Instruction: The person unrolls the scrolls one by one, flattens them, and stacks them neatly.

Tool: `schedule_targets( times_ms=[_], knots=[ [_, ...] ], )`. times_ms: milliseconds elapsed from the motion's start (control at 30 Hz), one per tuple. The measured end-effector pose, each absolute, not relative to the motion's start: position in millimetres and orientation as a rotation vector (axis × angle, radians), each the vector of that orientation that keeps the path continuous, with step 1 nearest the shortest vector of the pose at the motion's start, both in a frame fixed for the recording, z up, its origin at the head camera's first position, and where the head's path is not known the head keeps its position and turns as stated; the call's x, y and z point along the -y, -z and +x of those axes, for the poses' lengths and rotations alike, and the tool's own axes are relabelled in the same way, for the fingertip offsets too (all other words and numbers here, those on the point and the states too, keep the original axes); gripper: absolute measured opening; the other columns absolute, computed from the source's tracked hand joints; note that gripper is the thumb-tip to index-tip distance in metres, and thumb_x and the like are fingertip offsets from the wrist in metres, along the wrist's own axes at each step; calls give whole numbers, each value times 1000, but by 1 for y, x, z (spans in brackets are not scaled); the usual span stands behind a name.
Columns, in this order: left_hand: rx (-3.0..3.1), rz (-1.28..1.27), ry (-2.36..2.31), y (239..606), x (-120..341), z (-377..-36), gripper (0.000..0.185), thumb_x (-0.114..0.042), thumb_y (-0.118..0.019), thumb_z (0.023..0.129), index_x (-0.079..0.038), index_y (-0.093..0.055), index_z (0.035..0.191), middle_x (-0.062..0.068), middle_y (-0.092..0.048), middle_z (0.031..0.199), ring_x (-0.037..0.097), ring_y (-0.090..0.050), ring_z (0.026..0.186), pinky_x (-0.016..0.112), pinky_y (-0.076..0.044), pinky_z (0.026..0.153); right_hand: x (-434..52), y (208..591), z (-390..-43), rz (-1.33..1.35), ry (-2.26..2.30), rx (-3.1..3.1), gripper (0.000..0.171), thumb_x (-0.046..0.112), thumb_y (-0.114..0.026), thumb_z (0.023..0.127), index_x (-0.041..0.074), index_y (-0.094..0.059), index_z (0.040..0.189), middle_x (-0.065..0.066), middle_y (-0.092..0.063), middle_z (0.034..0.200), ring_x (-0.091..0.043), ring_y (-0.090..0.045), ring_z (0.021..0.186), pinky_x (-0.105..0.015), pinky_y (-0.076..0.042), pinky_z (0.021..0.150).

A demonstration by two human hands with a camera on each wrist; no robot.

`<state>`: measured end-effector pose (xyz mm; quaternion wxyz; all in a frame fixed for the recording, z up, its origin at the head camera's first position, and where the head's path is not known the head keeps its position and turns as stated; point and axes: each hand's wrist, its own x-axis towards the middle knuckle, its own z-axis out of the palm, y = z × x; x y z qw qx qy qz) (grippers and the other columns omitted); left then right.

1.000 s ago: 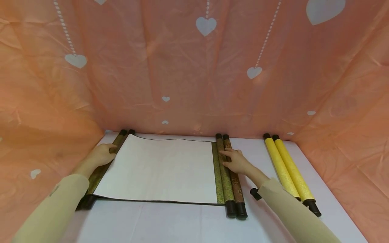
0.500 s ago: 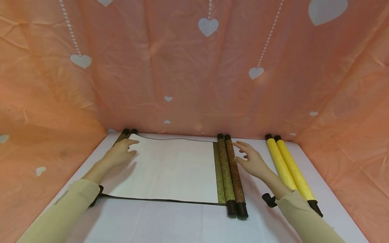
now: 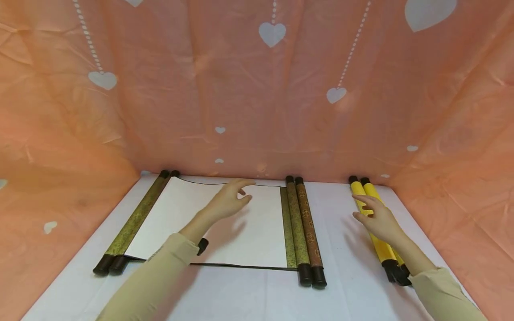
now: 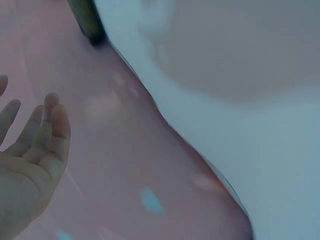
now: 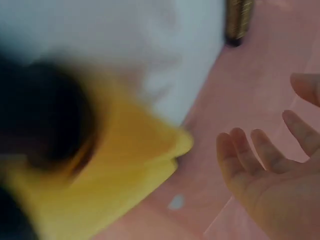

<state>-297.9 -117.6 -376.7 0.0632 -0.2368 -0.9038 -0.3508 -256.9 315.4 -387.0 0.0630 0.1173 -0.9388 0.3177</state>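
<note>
A partly unrolled scroll lies across the table, its white sheet between green patterned rolls on the left and a green roll on the right. A brown patterned roll rests alongside that right one. Over the sheet hovers my left hand, fingers relaxed and holding nothing. My right hand is in front of two yellow scrolls on the right, partly hiding them; nothing is in its fingers. In the right wrist view the yellow scrolls look blurred, with the fingers apart from them.
A white cloth covers the table. Behind and at both sides hangs an orange curtain with pale hearts, close to the far ends of the scrolls. All rolls have black end caps.
Both hands have let go of the scroll and moved right: the left from the left rolls to above the sheet, the right from the green and brown rolls to the yellow scrolls.
</note>
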Motion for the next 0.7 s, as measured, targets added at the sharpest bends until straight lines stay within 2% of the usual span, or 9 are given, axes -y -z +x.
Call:
schedule_targets(
  times_ms=[133,267,500,600,700],
  knots=[
    [2732,-857,1082,380,66,-300,49,-12,-65,101,-8,-57,149,15,-56,148,28,-67,110,44,-55,91,-343,391,-252,281,-827,2958,59,16,-66,100,-7,-45,150,-40,-37,150,-60,-47,124,-70,-47,96],
    [2771,-965,1114,384,16,-300,49,-14,-63,103,-11,-55,151,14,-55,148,25,-64,109,37,-53,90,-370,396,-254,232,-740,3005,61,16,-67,99,-12,-44,147,-45,-37,144,-63,-45,122,-73,-44,97],
    [2862,-1073,1155,394,-49,-298,50,-18,-62,104,-14,-53,153,11,-52,150,10,-60,96,23,-48,81,-404,405,-267,291,-695,3032,65,14,-71,95,-21,-42,142,-51,-44,136,-60,-63,104,-66,-53,87],
    [2897,-1124,1177,399,-69,-299,51,-19,-64,104,-13,-53,153,11,-54,148,7,-61,98,19,-49,77,-411,407,-270,262,-717,3115,71,18,-70,96,-21,-37,145,-50,-45,136,-60,-61,109,-66,-51,90],
    [2928,-1168,1189,404,-86,-301,51,-19,-64,104,-11,-53,153,12,-56,147,7,-64,100,18,-49,77,-414,407,-270,236,-776,3192,75,19,-69,97,-21,-32,148,-51,-43,137,-64,-51,120,-70,-46,96]
  ],
)
